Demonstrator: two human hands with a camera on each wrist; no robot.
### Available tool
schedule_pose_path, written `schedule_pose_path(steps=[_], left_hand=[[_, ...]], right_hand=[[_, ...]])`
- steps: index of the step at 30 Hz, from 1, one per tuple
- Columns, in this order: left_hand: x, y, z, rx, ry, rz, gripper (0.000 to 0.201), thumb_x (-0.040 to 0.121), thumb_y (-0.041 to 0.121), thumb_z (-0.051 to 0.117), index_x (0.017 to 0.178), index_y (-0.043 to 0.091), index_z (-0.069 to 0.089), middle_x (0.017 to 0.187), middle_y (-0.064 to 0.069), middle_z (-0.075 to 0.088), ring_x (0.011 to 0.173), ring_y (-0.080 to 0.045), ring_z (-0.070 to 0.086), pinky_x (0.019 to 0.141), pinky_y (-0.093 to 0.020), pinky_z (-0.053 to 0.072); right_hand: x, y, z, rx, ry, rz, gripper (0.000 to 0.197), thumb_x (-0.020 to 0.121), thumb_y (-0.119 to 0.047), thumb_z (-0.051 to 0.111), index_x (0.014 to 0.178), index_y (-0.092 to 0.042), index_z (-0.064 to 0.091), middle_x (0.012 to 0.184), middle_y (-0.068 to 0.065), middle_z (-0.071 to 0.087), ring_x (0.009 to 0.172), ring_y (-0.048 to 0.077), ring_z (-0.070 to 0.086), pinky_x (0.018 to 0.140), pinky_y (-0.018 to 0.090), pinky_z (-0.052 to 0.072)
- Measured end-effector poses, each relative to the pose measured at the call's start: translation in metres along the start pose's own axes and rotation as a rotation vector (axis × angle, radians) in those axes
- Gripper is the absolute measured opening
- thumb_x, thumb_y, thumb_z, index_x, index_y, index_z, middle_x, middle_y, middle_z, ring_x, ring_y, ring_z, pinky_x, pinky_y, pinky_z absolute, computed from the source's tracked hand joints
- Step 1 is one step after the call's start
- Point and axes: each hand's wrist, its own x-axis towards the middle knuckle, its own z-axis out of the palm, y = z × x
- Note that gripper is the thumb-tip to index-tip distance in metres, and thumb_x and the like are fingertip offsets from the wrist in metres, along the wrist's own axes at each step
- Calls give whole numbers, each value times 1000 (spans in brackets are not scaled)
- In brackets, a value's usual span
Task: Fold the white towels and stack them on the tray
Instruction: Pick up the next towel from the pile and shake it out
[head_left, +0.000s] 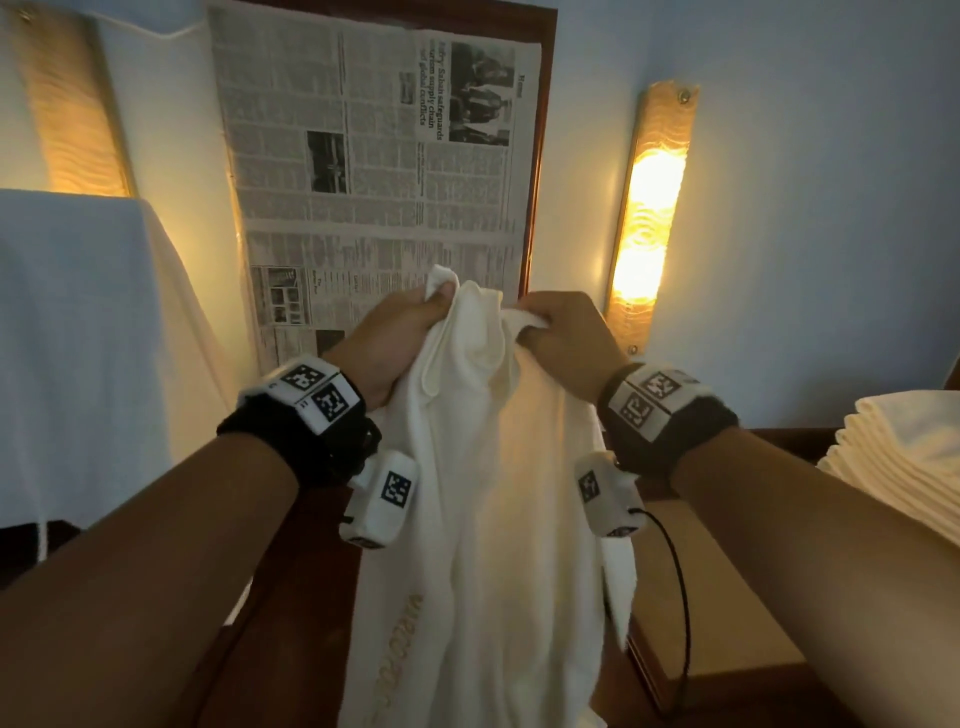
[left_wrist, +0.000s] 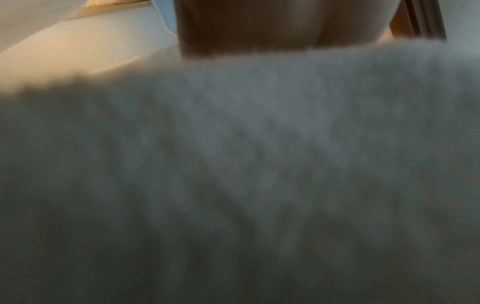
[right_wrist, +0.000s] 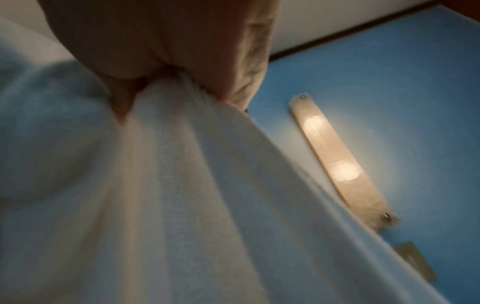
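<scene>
A white towel (head_left: 483, 519) with gold lettering near its lower edge hangs in front of me, held up by its top. My left hand (head_left: 400, 332) grips a bunched corner at the upper left. My right hand (head_left: 556, 332) pinches the top edge close beside it. The towel (left_wrist: 233, 164) fills the blurred left wrist view, below the left hand (left_wrist: 249, 26). In the right wrist view the right hand's fingers (right_wrist: 182, 47) clamp gathered folds of the towel (right_wrist: 168, 195). A stack of folded white towels (head_left: 904, 462) lies at the right edge. The tray is not clearly visible.
A newspaper (head_left: 374, 156) covers a wood-framed panel on the blue wall ahead. A lit wall lamp (head_left: 649, 208) glows to the right, another lamp (head_left: 72, 104) to the left. White cloth (head_left: 78, 338) drapes at the left. A dark wooden table (head_left: 727, 597) lies below.
</scene>
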Motion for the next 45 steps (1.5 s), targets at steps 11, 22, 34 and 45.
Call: schedule_pose_path(steps=[11,22,34,45], left_hand=[[3,20,29,50,180,142,37,106,40,45,91,19,71,97,-9,74,94,-25,70,90,-43,54],[-6,43,18,159,146,158,32,107,39,44,89,27,68,83,8,70,77,-6,65,73,-26,48],[-36,22,27,-209,16,27,31,104,33,52,109,12,74,111,-13,74,105,-30,70,101,-49,51],[-41,47,29,-50,80,74,33,96,43,59,74,23,73,85,-9,70,88,-28,64,100,-60,47]], right_hand=[[-18,5,-19,-30,-11,68,19,93,-31,63,77,-21,65,73,-4,65,64,3,58,61,22,48],[-64,74,-9,18,27,330,27,92,-32,54,85,-8,64,85,9,66,81,29,63,80,50,54],[-1,-48,-46,23,74,-136,15,93,-26,65,91,-11,68,84,1,66,78,8,58,74,15,44],[-47,-34,-76,-66,-165,89,23,92,-36,67,88,-14,68,76,-6,64,57,-3,58,56,10,45]])
